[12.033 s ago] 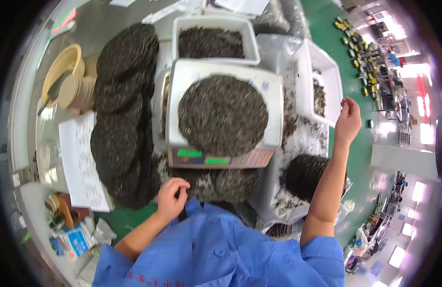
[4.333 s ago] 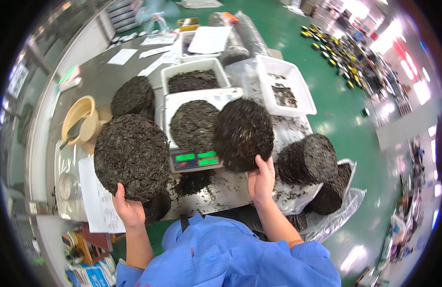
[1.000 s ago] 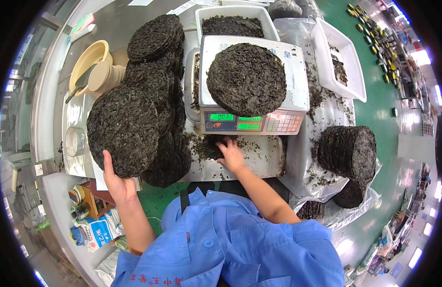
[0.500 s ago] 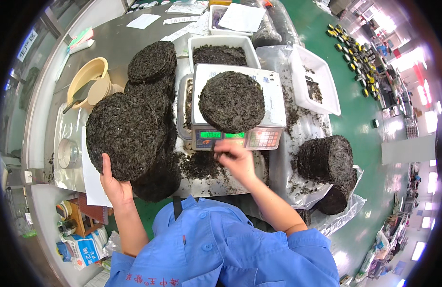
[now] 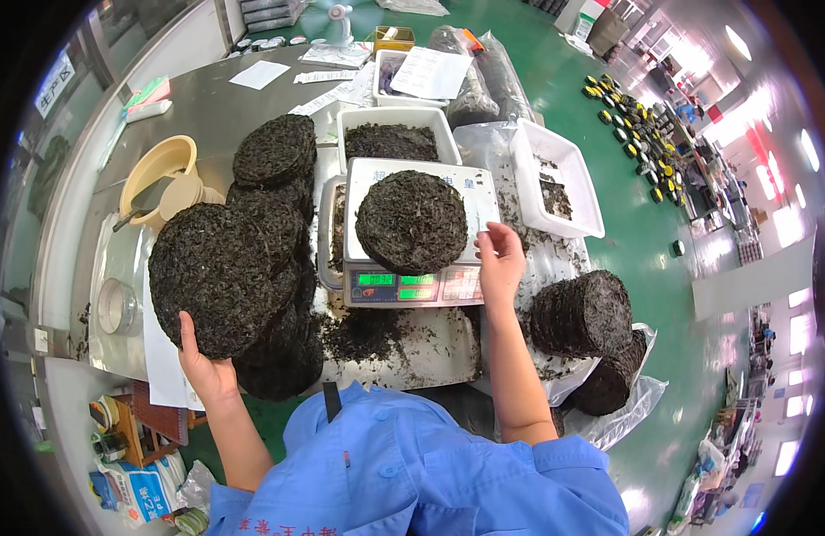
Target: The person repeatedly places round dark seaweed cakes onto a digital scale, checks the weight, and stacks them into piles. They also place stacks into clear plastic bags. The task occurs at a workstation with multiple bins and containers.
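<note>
At the left, my left hand [image 5: 209, 371] grips the lower edge of a round, dark dried seaweed cake [image 5: 207, 281]. Its thumb lies on the face and the other fingers are hidden behind. The cake leans against a stack of similar cakes [image 5: 277, 147]. Another single seaweed cake [image 5: 411, 221] lies flat on the white digital scale [image 5: 479, 210], overhanging its front edge above the green-lit displays. My right hand [image 5: 502, 263] hovers by the scale's right edge, its fingers loosely bent and apart, with nothing visible in them.
Behind the scale stands a white tub of seaweed bits [image 5: 390, 143], and to its right another white tub [image 5: 569, 192]. More stacked cakes [image 5: 580, 314] lie on plastic at the right. A cream basin [image 5: 167, 156] sits at the left. Loose crumbs [image 5: 368, 338] cover the metal table in front.
My right hand has moved from in front of the scale's displays to its right edge. My left hand keeps hold of the same cake. The whole view has shifted slightly.
</note>
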`<state>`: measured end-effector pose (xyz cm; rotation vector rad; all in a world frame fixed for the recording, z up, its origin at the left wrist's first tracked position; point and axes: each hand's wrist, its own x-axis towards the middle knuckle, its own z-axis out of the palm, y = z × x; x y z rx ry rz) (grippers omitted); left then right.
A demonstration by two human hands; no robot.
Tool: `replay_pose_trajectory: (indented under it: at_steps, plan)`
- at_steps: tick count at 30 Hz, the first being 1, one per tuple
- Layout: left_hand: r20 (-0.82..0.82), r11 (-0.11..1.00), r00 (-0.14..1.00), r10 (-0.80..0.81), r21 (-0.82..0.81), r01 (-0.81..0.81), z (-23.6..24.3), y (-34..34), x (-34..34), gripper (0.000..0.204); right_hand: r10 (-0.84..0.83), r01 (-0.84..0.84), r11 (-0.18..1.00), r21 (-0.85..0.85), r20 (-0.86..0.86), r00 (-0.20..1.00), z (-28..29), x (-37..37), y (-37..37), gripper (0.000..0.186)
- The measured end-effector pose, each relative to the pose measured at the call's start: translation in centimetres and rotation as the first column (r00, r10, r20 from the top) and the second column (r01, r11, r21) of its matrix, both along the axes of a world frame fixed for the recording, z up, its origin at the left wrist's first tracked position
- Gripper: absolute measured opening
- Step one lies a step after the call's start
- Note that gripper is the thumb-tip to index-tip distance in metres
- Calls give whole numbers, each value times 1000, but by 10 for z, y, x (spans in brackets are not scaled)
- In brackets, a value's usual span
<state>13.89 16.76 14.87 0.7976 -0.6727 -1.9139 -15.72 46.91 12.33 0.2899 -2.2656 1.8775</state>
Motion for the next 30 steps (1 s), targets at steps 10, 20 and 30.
replay_pose_trajectory:
  at_steps: [10,20,30]
  plan:
    - [-2,1000,1000,24,0,-24,12,3,-1,47,165,497,709,-501,803,573,-84,59,-33,40]
    - [-1,999,1000,14,36,-14,6,-15,-10,52,293,284,711,-643,638,712,-82,69,-44,28]
    - [20,973,973,228,-49,-227,8,-85,6,57,475,-107,837,-537,614,630,-37,74,-105,25]
